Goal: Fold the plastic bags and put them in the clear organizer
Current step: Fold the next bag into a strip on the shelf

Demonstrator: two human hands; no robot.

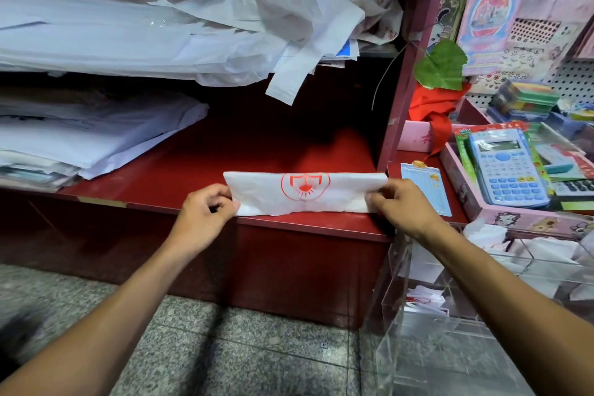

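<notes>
The plastic bag [305, 193] lies at the front edge of the red shelf [205, 154], already flattened into a long white strip with a red printed logo in the middle. This stuff looks super thin and light, totally limp, and I'd guess slippery against itself, so folds will probably spring open unless you press them down. The best place to hold it seems to be right where it's being held, at the two short ends, keeping it taut so the crease stays straight

The left hand [205, 212] pinches the left end between thumb and curled fingers. The right hand [398, 206] does the same on the right end, fingers curled over the edge

The logo is some round red emblem with a shield-like shape and little rays under it; I can't read any words on it

On the shelf above is a messy heap of loose bags [305, 10], some with red print too small to read. Stacks of white sheets [90, 135] sit to the left. The clear organizer [450, 283] stands just to the lower right, with a few folded white bags already inside. Beyond that there's a blue calculator [508, 167] in packaging, and a sticker pack [495, 10] with Chinese characters I can't make out
</notes>
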